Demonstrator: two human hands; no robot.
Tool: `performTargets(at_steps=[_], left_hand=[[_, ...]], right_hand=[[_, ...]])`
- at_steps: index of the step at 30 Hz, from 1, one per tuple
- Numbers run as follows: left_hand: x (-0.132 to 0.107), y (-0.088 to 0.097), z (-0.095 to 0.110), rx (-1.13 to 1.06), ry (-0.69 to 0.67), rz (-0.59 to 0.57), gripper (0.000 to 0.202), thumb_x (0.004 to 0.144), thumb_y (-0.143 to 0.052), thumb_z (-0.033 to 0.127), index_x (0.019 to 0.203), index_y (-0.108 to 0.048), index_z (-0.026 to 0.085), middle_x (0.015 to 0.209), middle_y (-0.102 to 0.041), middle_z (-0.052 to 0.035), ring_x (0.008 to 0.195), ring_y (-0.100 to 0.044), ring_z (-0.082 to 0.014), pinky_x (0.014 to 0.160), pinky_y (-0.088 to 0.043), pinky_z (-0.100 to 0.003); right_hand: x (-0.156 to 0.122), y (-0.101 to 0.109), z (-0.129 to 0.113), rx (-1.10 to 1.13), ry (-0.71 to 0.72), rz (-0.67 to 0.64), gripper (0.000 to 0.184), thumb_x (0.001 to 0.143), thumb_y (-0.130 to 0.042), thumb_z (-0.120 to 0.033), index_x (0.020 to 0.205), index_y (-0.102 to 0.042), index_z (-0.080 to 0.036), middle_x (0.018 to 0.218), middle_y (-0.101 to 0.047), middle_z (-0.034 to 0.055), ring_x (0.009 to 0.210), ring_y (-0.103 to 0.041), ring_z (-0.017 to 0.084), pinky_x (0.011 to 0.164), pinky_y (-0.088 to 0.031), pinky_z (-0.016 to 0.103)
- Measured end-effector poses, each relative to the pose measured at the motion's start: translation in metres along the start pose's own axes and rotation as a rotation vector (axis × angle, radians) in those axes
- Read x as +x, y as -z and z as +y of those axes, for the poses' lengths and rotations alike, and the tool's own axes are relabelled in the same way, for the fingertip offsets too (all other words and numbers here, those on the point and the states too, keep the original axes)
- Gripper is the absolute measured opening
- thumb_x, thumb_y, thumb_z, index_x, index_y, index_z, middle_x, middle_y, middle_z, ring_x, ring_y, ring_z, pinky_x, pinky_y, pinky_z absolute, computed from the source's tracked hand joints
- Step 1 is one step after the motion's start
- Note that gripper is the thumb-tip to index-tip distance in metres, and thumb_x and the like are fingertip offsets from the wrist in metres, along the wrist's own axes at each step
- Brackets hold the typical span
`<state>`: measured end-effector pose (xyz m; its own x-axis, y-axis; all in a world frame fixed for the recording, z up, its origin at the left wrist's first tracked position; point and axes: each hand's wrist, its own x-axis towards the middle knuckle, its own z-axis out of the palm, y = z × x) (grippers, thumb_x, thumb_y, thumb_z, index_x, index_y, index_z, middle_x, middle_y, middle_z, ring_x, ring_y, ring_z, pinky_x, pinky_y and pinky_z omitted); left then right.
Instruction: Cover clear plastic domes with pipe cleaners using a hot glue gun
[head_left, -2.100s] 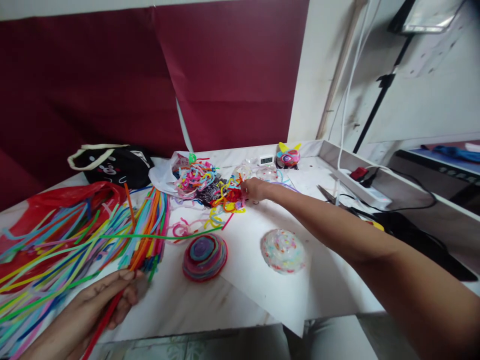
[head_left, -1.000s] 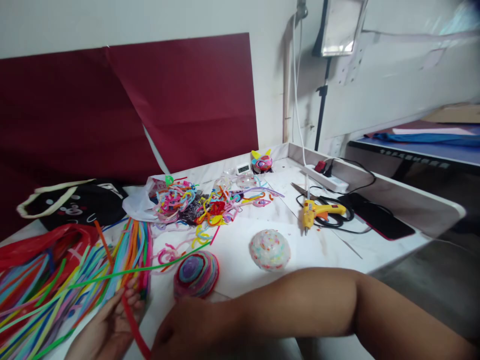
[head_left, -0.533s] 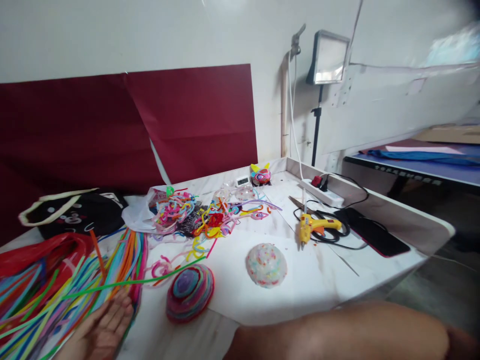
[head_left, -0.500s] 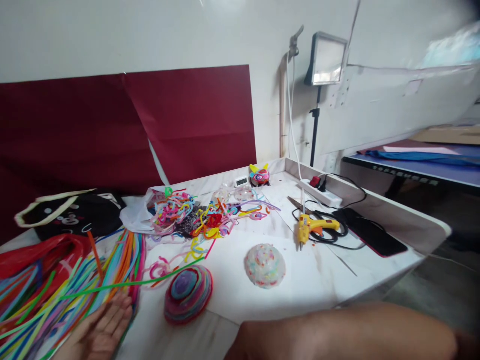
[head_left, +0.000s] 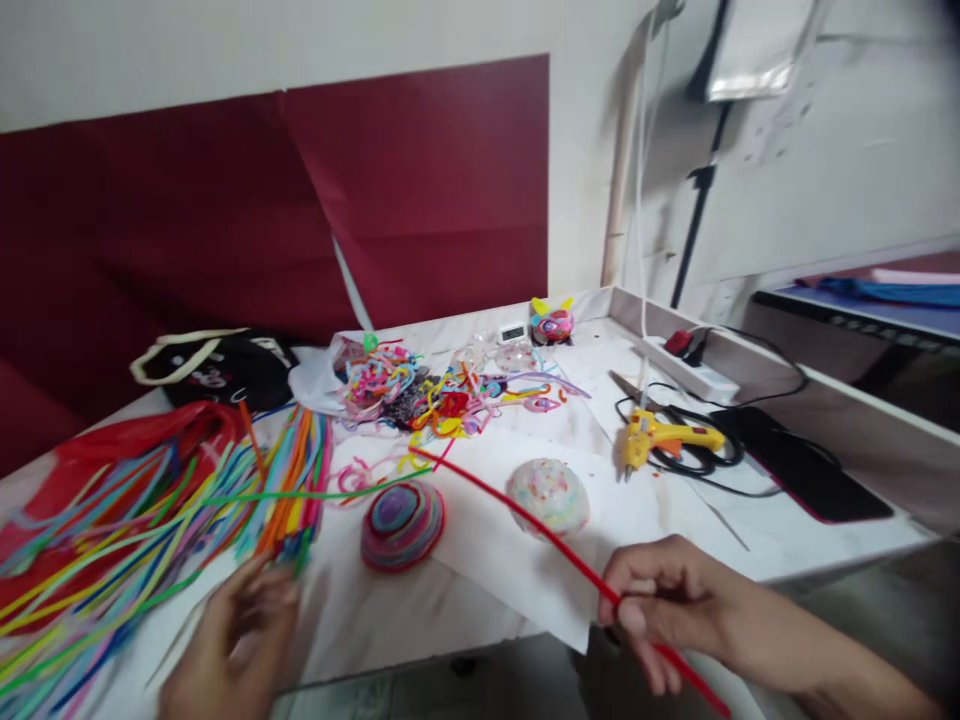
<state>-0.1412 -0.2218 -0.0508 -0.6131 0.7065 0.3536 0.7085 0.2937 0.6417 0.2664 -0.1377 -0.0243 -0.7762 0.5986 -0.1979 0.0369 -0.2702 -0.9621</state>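
Note:
A red pipe cleaner point(head_left: 517, 505) is pinched in my right hand point(head_left: 660, 610), near the table's front edge. It slants up and left, passing in front of a speckled, clear-looking dome point(head_left: 551, 495). My left hand point(head_left: 240, 630), blurred, has loosely curled fingers with a gap and nothing visible in them. It is beside the ends of a spread of many-coloured pipe cleaners point(head_left: 180, 530). Between my hands sits a dome wound with coloured rings point(head_left: 403, 525), purple at its centre. A green pipe cleaner point(head_left: 322, 494) stretches from the spread to that dome's upper edge.
At the right lie a yellow glue gun point(head_left: 667, 438), scissors point(head_left: 634, 390), a black phone point(head_left: 810, 465) and a power strip point(head_left: 690, 370). Tangled pipe-cleaner pieces point(head_left: 382, 385), a small clock point(head_left: 513, 334), a yellow-eared figure point(head_left: 552, 322) and a black bag point(head_left: 225, 370) stand behind.
My right hand has come into view holding the red pipe cleaner; before, only the forearm crossed the front. My left hand's fingers have curled from stretched out. The view has shifted.

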Motion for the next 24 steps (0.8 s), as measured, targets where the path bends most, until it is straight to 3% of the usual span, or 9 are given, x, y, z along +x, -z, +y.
performTargets(at_steps=[2, 5, 9, 12, 19, 24], left_hand=[[-0.002, -0.005, 0.022, 0.120, -0.123, -0.044, 0.068, 0.074, -0.055, 0.070, 0.125, -0.053, 0.024, 0.123, -0.063, -0.0113, 0.103, -0.066, -0.0343, 0.087, -0.057, -0.049], [0.005, -0.026, 0.046, 0.222, -0.313, -0.126, 0.076, 0.077, -0.055, 0.067, 0.133, -0.047, 0.015, 0.138, -0.052, -0.0190, 0.130, -0.049, -0.0384, 0.108, -0.041, -0.056], [0.013, -0.056, 0.053, 0.255, -0.408, -0.277, 0.091, 0.076, -0.063, 0.064, 0.145, -0.033, 0.013, 0.149, -0.041, -0.0206, 0.140, -0.038, -0.0355, 0.114, -0.035, -0.052], [0.014, -0.068, 0.055, 0.259, -0.398, -0.325, 0.094, 0.076, -0.064, 0.061, 0.149, -0.026, 0.014, 0.148, -0.042, -0.0204, 0.139, -0.041, -0.0347, 0.113, -0.037, -0.051], [0.028, -0.063, 0.049, 0.267, -0.402, -0.353, 0.101, 0.075, -0.068, 0.056, 0.153, -0.015, 0.020, 0.153, -0.038, -0.0184, 0.142, -0.037, -0.0356, 0.112, -0.038, -0.051], [0.040, -0.047, 0.036, 0.230, -0.374, -0.438, 0.108, 0.073, -0.070, 0.059, 0.155, -0.009, 0.024, 0.149, -0.044, -0.0165, 0.137, -0.045, -0.0357, 0.106, -0.044, -0.051]], right_hand=[[-0.005, 0.002, 0.004, -0.004, -0.020, 0.028, 0.038, 0.089, -0.063, -0.049, 0.090, -0.064, -0.012, 0.064, -0.066, 0.0036, 0.054, -0.060, 0.008, 0.054, -0.046, 0.018], [-0.008, 0.002, 0.007, -0.006, -0.043, 0.050, 0.037, 0.090, -0.061, -0.050, 0.094, -0.065, -0.013, 0.065, -0.067, 0.0034, 0.057, -0.060, 0.010, 0.058, -0.048, 0.021], [-0.013, 0.002, 0.013, 0.000, -0.056, 0.057, 0.040, 0.089, -0.061, -0.054, 0.094, -0.065, -0.014, 0.064, -0.065, 0.0027, 0.057, -0.059, 0.011, 0.057, -0.049, 0.023], [-0.016, 0.005, 0.018, -0.002, -0.064, 0.059, 0.040, 0.090, -0.059, -0.054, 0.094, -0.065, -0.014, 0.065, -0.065, 0.0025, 0.058, -0.059, 0.010, 0.059, -0.048, 0.022], [-0.020, 0.013, 0.019, -0.008, -0.053, 0.093, 0.039, 0.092, -0.058, -0.052, 0.093, -0.065, -0.014, 0.069, -0.067, 0.0040, 0.061, -0.059, 0.010, 0.061, -0.048, 0.023], [-0.024, 0.020, 0.018, 0.009, -0.049, 0.141, 0.039, 0.090, -0.060, -0.053, 0.092, -0.066, -0.014, 0.068, -0.068, 0.0044, 0.059, -0.059, 0.011, 0.059, -0.048, 0.024]])
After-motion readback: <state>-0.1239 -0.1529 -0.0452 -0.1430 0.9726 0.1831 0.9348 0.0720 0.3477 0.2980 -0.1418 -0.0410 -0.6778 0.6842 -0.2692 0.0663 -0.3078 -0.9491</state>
